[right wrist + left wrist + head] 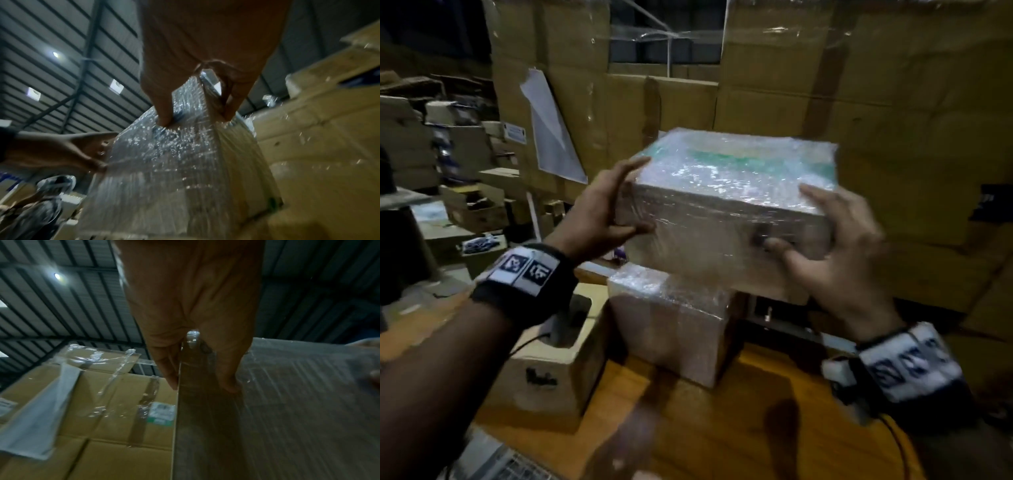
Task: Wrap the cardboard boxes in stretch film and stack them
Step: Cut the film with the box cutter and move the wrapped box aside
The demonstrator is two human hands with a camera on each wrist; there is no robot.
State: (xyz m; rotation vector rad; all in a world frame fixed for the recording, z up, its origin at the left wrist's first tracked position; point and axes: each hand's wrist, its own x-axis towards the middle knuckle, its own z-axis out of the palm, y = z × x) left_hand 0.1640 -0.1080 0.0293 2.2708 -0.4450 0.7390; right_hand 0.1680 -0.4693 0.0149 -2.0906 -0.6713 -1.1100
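Two hands on it now: my left hand point(602, 209) is clamped over the near left corner of the wrapped box point(729, 192), fingers point(170, 363) along the side and thumb across the front, and my right hand point(839, 253) has the near right corner, fingers spread on top, thumb pressing the front face. The box is up in the air, hovering above a smaller wrapped box point(671, 318) that stands on the wooden table point(739, 421).

Here's the worry: that film is slick and shiny, and I'm only pinching corners, so a slip could drop the box early. The box below is narrower than the one I'm carrying, so if I set it down off-centre it will overhang and tip, probably toward the open carton point(548, 373) on the left or off to the right. My fingertips could also snag and tear the film as I let go. How level the load is I can't quite judge; the wrist views are blurred. Behind, the wall of big cartons point(893, 113) stands close, so pushing too far back risks a bump.
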